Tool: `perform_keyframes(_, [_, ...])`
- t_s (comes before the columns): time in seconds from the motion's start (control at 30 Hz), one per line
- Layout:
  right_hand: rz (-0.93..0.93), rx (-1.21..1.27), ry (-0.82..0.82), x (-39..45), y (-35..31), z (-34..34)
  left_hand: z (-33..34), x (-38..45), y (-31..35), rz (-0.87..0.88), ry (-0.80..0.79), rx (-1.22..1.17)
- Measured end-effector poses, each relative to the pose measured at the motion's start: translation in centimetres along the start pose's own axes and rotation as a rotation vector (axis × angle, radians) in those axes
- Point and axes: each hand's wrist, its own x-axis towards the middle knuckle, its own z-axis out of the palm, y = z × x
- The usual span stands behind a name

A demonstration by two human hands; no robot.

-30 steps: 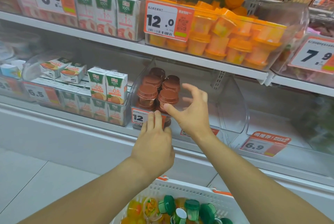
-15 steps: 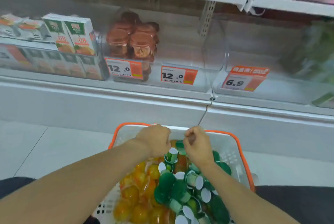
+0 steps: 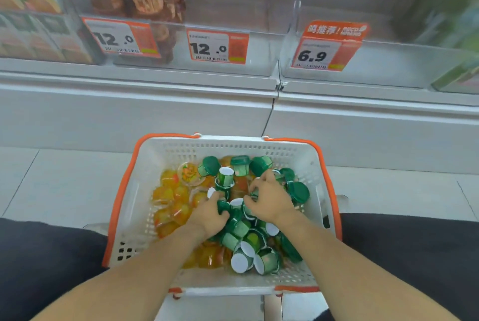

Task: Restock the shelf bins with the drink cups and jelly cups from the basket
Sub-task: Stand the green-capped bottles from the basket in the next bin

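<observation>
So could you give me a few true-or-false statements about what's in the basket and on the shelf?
1. Both hands are inside the basket. True.
2. The green cups lie mostly on the basket's left. False: they fill its middle and right; the yellow jelly cups lie left.
3. The left hand grips a green cup. True.
4. The 6.9 tag hangs left of both 12.0 tags. False: it hangs right of them.
5. The basket's rim is blue. False: orange.
</observation>
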Motion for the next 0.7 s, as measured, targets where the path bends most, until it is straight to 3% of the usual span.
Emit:
perform_keyframes(0.13, [-0.022, 0.004, -0.072, -0.1, 0.2, -0.1, 0.0, 0.2, 0.0, -0.036, 0.024, -0.125])
perform_keyframes(0.3, [-0.115, -0.216, -0.259, -0.1, 0.3, -0.1, 0.0, 0.4, -0.1, -0.049, 0.035, -0.178])
perform_keyframes(0.4, [-0.114, -0.161, -0.274, -0.1, -0.2, -0.6, -0.6, 0.4, -0.3, -0.068, 0.073, -0.179])
perform_keyframes(0.57, [0.028, 0.252, -0.206, 0.5, -0.4, -4.4, -4.1, 1.1, 0.0, -0.142, 0.109, -0.416])
perform_keyframes(0.7, [0.121, 0.873, -0.121, 1.0, -2.1, -8.5, -8.3, -0.3, 1.7, -0.120, -0.114, -1.021])
